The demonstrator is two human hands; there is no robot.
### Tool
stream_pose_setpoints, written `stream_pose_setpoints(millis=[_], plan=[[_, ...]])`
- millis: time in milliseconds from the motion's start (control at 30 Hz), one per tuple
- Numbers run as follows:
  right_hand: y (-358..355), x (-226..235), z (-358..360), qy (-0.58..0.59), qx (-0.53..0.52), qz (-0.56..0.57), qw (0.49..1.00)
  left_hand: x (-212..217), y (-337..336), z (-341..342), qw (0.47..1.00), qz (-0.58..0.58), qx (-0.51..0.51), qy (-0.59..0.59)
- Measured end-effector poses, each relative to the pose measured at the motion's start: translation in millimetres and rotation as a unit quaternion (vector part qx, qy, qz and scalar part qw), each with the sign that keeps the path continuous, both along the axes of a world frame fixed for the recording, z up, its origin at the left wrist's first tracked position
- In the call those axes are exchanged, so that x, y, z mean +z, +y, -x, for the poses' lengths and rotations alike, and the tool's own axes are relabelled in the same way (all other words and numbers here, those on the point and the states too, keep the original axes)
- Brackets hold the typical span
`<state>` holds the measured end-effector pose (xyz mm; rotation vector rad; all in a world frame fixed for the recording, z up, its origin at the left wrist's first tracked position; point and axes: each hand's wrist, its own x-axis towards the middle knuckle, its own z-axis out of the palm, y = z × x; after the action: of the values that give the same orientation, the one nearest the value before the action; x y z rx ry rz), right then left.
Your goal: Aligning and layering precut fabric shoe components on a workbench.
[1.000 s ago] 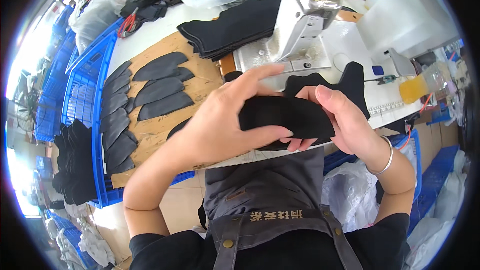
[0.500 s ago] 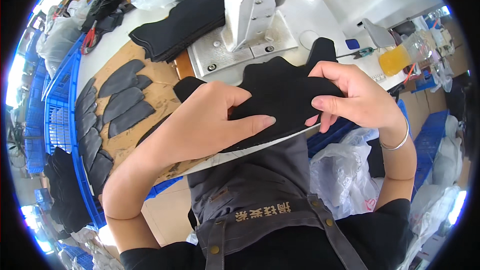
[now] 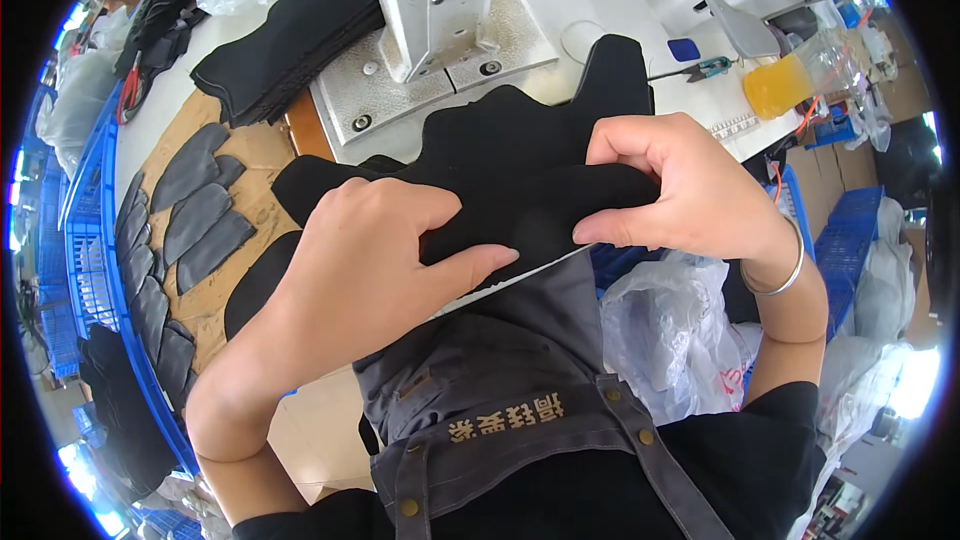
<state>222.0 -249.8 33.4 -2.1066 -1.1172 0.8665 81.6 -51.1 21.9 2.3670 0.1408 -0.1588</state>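
Note:
A black fabric piece (image 3: 500,155) with a wavy far edge and protruding lobes spreads over the near edge of the worktable. My left hand (image 3: 375,255) grips its left part; the thumb lies on top and the other fingertips are hidden by the cloth. On the right, my right hand (image 3: 680,185) holds a raised fold of the same cloth, thumb in front and index finger behind. One long lobe (image 3: 615,75) sticks up beyond that hand. More black fabric (image 3: 250,280) shows left of my left wrist.
Beyond the cloth stands a white machine column (image 3: 425,10) on a metal base. A black fabric stack (image 3: 290,40) lies left of it, above dark cut pieces (image 3: 200,210) on cardboard. Thread snips (image 3: 710,67) and a bottle of yellow liquid (image 3: 775,88) are on the right.
The view has shifted, so the table and machine sit further left. My right fingers below the cloth are now hidden, and the fold there stands more raised. Both hands stay on the cloth.

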Motion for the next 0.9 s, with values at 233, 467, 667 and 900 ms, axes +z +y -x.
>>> stream_pose_setpoints(millis=[233, 467, 667, 900], plan=[[-2, -15, 4, -0.063, 0.003, -0.085, 0.994, 0, 2, 1, 0.999, -0.027, -0.017, -0.024], [-5, -17, 5, -0.065, 0.001, -0.104, 0.992, -1, 2, 1, 1.0, -0.021, -0.008, 0.004], [-4, -18, 5, -0.067, 0.009, -0.104, 0.992, 0, 1, 1, 1.0, -0.026, -0.013, 0.0], [-3, -22, 4, -0.098, 0.024, -0.12, 0.988, -1, 1, 1, 0.999, -0.041, -0.022, -0.001]])
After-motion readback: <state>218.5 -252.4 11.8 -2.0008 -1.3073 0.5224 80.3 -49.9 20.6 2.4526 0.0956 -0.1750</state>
